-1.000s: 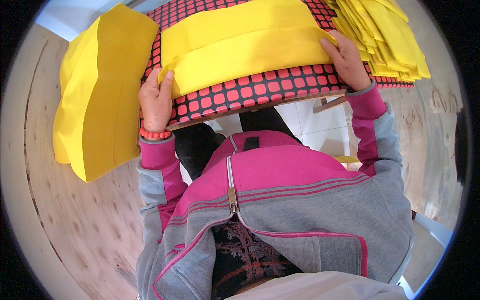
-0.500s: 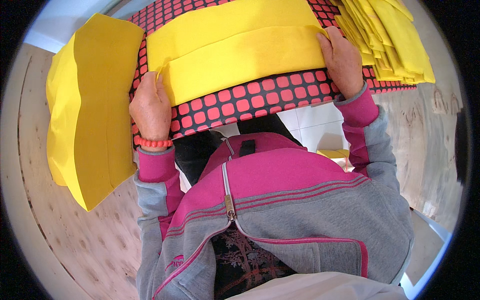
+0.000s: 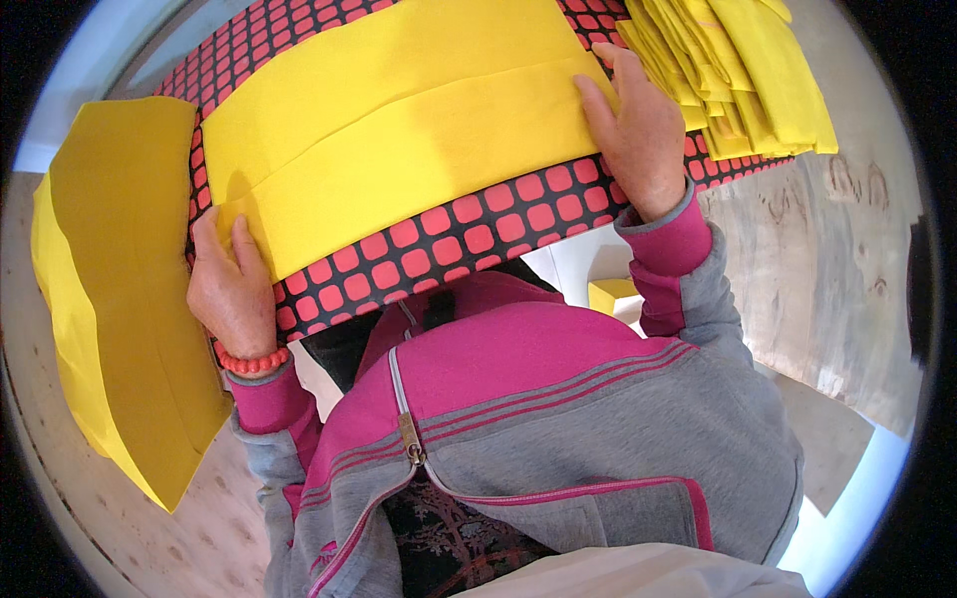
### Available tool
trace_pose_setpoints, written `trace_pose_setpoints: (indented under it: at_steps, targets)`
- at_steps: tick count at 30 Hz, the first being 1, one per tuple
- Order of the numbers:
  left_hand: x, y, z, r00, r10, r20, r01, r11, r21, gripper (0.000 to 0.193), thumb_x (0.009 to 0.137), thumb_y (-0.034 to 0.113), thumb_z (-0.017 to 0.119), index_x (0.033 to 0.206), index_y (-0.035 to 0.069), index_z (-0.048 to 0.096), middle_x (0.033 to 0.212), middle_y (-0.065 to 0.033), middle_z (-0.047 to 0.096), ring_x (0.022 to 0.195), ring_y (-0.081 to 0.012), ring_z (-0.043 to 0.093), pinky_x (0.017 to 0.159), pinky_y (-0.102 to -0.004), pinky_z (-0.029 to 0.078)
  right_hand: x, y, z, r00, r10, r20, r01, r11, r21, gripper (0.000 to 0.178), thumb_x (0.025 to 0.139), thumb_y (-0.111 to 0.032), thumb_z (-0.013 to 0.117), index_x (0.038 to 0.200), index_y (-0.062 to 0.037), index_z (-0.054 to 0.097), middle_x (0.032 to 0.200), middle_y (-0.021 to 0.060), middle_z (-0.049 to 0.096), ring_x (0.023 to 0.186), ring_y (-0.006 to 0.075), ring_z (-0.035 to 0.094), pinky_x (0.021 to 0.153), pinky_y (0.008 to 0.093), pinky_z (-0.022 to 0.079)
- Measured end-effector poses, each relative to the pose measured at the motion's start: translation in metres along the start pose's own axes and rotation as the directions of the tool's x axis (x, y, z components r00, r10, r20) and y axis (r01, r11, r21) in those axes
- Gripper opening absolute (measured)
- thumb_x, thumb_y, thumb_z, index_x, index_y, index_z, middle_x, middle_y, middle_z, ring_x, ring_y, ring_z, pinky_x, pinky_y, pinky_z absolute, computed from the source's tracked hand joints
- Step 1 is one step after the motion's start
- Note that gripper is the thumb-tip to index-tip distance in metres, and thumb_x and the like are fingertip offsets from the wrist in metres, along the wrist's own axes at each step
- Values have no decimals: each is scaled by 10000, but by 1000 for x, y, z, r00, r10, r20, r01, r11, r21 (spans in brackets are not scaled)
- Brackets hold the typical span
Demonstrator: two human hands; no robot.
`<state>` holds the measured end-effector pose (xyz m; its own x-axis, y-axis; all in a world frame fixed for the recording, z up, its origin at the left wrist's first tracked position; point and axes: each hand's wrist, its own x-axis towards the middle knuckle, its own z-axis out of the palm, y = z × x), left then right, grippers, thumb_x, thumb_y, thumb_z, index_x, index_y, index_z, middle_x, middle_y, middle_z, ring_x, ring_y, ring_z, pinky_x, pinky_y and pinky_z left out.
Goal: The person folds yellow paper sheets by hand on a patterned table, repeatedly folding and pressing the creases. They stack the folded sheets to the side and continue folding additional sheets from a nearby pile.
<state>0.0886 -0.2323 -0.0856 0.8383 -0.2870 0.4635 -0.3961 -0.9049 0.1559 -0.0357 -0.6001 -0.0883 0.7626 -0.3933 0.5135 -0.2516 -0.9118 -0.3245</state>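
Note:
A yellow cloth (image 3: 399,130) lies flat with its near part folded over in a long band, the fold's edge running across it. My left hand (image 3: 234,289), with a red bead bracelet (image 3: 255,361) at the wrist, rests at the band's near left corner, thumb and forefinger apart. At the right end of the band is my right hand (image 3: 643,135), its thumb on the cloth and its forefinger stretched past the edge. Neither hand pinches the fabric. Beneath the cloth is a black covering with pink-red squares (image 3: 419,234).
Another large yellow cloth (image 3: 130,259) hangs over the left side. A stack of folded yellow cloths (image 3: 748,80) lies at the far right of the patterned surface. Pale wooden boards (image 3: 797,269) flank it on the right. Below is something yellow (image 3: 610,294).
Both hands have gone from gripping the folded edge to fingers spread on it. The band now lies flatter. The whole view has shifted and turned somewhat.

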Motion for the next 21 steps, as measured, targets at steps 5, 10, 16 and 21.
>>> trace_pose_setpoints:
  at_steps: [5,10,16,21]
  targets:
    - [2,-4,5,983,111,-148,-119,992,-49,332,962,239,636,1263,100,630,861,-197,714,754,-389,698,625,-451,544,4,1,3,997,-83,-6,83,996,32,290,954,-238,611,1225,-132,601,1032,164,690,868,403,674,719,489,536]
    - [0,-10,4,997,20,-73,-15,997,73,389,932,301,665,1276,122,637,709,-188,682,639,-372,679,580,-460,530,2,-3,2,998,-36,44,42,990,-135,299,978,-263,600,1254,-147,603,1098,132,705,909,371,690,730,445,543]
    - [1,-10,3,998,-12,-61,15,998,60,352,936,279,652,1244,107,641,690,-181,676,615,-370,673,561,-463,525,2,-3,2,996,-48,73,59,984,-168,283,988,-273,595,1248,-162,608,1022,136,722,859,366,699,697,441,544]
    - [0,-11,1,997,6,-72,-2,998,63,342,940,253,648,1237,84,627,705,-171,681,612,-380,666,554,-464,518,2,1,3,993,-97,59,107,977,-187,270,987,-269,594,1239,-172,613,917,146,721,783,359,698,640,456,529]
